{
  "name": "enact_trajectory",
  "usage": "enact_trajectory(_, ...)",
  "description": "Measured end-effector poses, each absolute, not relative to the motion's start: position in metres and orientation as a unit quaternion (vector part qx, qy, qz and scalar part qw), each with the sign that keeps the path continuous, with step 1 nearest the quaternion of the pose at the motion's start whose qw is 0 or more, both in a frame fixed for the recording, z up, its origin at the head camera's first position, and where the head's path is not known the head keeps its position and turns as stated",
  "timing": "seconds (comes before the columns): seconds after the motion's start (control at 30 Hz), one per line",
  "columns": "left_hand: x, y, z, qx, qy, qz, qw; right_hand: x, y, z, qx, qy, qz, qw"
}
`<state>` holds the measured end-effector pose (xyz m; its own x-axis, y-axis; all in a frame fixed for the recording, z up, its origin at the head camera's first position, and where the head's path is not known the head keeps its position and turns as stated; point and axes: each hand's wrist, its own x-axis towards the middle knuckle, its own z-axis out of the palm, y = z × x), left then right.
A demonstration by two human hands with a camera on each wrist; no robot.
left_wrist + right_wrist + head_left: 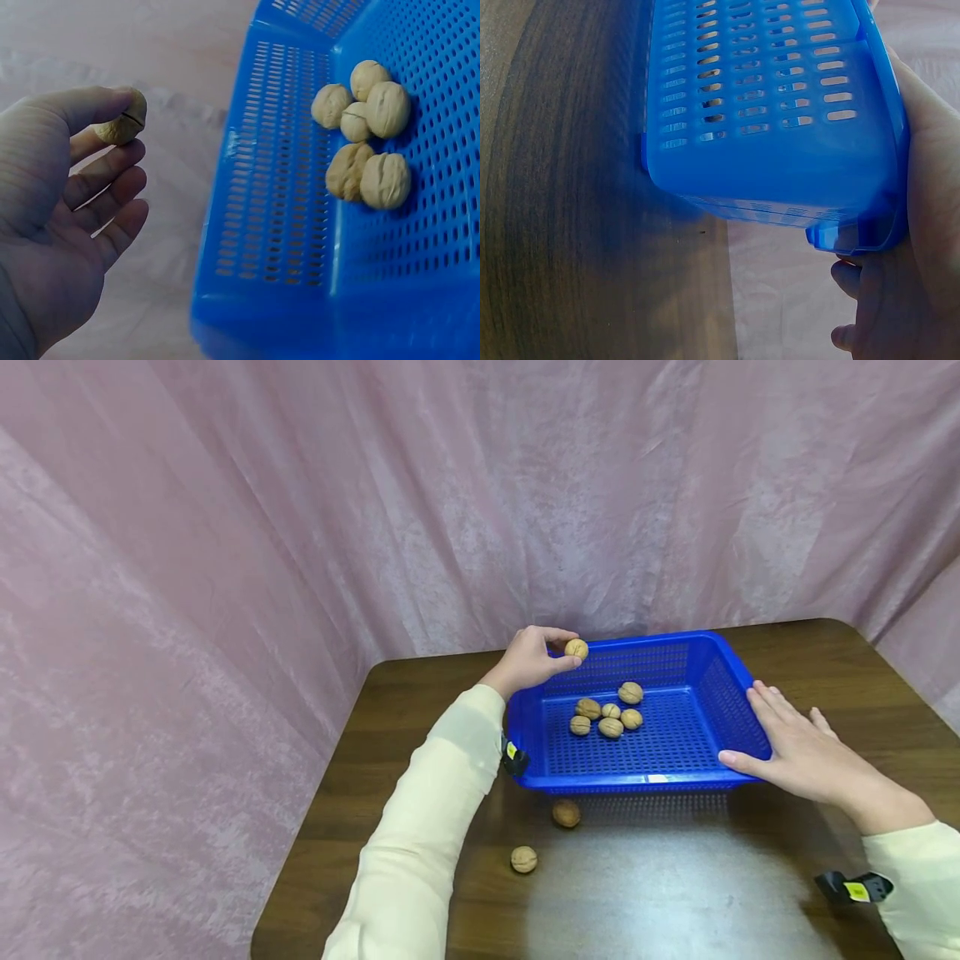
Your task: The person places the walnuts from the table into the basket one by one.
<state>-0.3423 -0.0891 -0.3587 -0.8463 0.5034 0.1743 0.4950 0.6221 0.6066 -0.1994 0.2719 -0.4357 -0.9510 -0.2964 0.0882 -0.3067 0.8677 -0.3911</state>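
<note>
In the head view a walnut (576, 648) is pinched between the thumb and fingertips of my left hand (531, 658), above the far left rim of a blue plastic basket (652, 779). The left wrist view shows this walnut (124, 120) with a dark seam crack, the other fingers loosely bent below it. Several walnuts (611, 727) lie grouped on the basket's floor. My right hand (802, 752) rests on the basket's near right corner with fingers extended along the side and thumb over the front rim. Part of that hand is hidden by the rim in the right wrist view.
On the brown wooden table (420, 710), a darker walnut (566, 813) lies just in front of the basket, and a lighter walnut (524, 859) sits nearer, right of the left sleeve. A pink curtain (480, 493) hangs behind the table and to its left.
</note>
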Motion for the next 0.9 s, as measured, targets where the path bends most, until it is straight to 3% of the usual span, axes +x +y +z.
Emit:
enact_trajectory(0.43, -0.362, -0.035, -0.399, 0.246, 0.914, 0.319, 0.038, -0.19, 0.279, -0.436, 0.151, -0.967, 0.204, 0.013)
enact_trajectory(0.9, -0.37, -0.028, -0.442, 0.21, 0.929, 0.296, 0.067, -0.187, 0.275, -0.44, 0.154, -0.966, 0.206, 0.027)
